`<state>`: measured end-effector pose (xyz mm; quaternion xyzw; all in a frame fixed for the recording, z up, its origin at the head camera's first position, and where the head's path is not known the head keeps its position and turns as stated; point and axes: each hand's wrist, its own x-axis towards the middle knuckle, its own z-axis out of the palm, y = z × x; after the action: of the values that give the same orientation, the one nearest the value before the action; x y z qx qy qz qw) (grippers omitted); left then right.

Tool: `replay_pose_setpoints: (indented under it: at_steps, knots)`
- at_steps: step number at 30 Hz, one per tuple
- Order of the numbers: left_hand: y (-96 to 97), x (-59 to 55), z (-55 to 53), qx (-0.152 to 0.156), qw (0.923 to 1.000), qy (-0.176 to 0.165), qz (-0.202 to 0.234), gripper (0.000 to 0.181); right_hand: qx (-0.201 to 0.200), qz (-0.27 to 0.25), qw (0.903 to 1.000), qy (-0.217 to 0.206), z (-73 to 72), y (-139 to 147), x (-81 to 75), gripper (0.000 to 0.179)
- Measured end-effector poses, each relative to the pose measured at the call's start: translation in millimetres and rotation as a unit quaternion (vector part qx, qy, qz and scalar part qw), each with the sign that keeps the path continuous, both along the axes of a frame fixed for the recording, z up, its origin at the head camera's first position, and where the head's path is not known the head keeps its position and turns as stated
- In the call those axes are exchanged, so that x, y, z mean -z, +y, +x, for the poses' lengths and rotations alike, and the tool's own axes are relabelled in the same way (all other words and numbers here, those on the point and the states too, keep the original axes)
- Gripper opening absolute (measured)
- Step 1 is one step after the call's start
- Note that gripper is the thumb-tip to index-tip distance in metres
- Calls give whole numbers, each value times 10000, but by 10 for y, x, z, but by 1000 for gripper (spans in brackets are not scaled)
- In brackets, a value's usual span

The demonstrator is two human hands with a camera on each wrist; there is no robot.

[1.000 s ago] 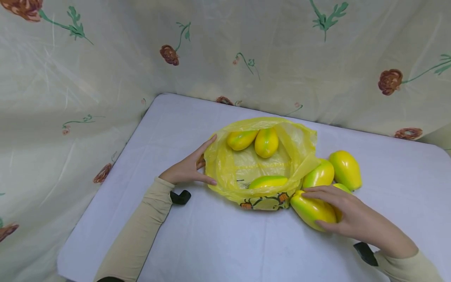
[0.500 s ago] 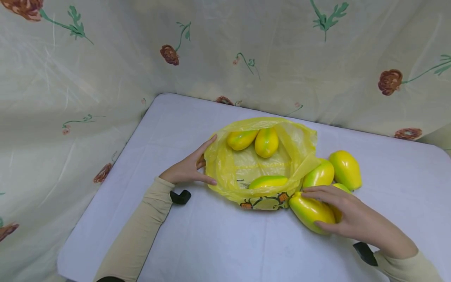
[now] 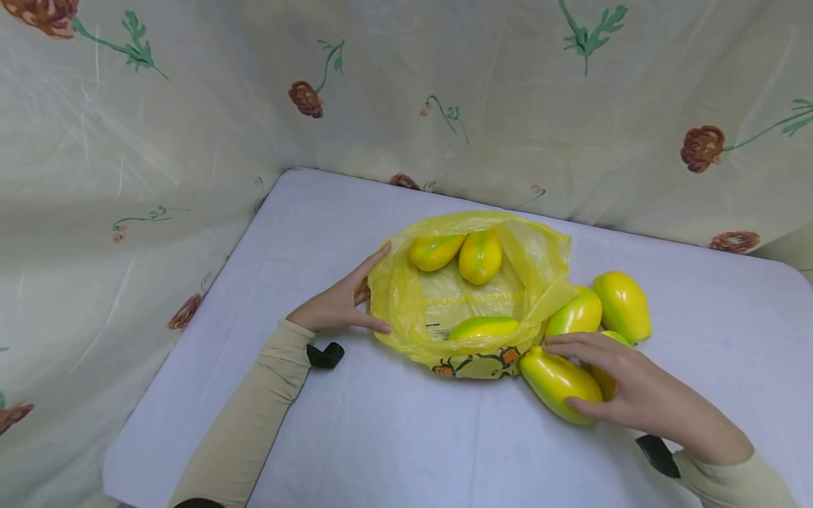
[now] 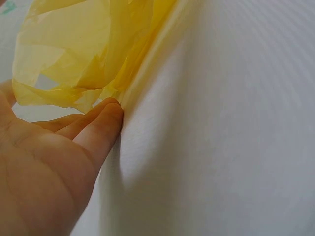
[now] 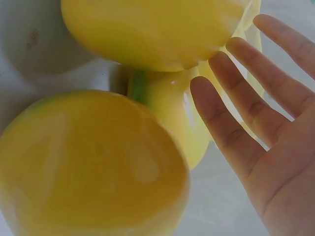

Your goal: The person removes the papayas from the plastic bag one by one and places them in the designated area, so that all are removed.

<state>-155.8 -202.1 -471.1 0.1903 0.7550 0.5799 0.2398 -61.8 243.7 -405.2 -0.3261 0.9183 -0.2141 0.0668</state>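
Observation:
A yellow plastic bag [image 3: 470, 363] with a cartoon print lies with its mouth wide. Inside it are three glossy yellow-green mangoes, two at the back [image 3: 480, 257] and one near the front rim [image 3: 484, 327]. My left hand [image 3: 339, 300] touches the bag's left side, thumb and fingers spread along the rim; in the left wrist view its straight fingers [image 4: 101, 130] meet the plastic. My right hand [image 3: 619, 374] reaches over a mango [image 3: 559, 388] lying right at the bag's front corner. Its fingers [image 5: 221, 118] look straight and spread in the right wrist view, beside several mangoes [image 5: 93, 162].
Right of the bag, another mango [image 3: 574, 312] leans against its side, with one more [image 3: 622, 307] farther right. A further mango is partly hidden under my right hand. The white-covered table [image 3: 381, 437] backs onto a floral curtain [image 3: 495, 141].
The mango under my right hand has shifted slightly left and toward the near side. Both hands and the bag have stayed nearly still.

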Motion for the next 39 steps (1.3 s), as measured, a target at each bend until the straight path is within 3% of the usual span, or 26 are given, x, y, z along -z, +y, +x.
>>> replay_pose_setpoints:
  at_steps: [14, 30, 39]
  knots:
    - [0, -3, 1, 18, 9999, 106, -37, 131, -58, -303, 9995, 32, -108, -14, -112, 63]
    - [7, 5, -3, 31, 9999, 96, 2, 130, 67, -70, 9995, 314, -240, -78, -244, 63]
    - [9, -12, 2, 14, 10000, 44, -33, 130, 99, -221, 9997, 59, -346, -135, -312, 62]
